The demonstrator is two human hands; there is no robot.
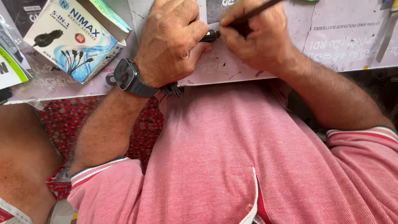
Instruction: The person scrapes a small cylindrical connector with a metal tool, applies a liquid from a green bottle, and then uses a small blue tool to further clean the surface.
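My left hand (168,41) is closed around a small dark object (209,36), of which only one end shows past the fingers. A black wristwatch (127,76) sits on that wrist. My right hand (253,35) pinches a thin dark tool (257,11) with its tip at the object, just right of my left hand. Both hands rest over the near edge of a pale worktop (331,45) covered with printed sheets. My pink shirt (232,157) fills the lower half of the view.
An open white and blue charger box (76,37) lies at the left of the worktop. More packets (10,66) sit at the far left edge. A red patterned surface (66,120) lies below the worktop. Another person's bare arm (23,157) is at the lower left.
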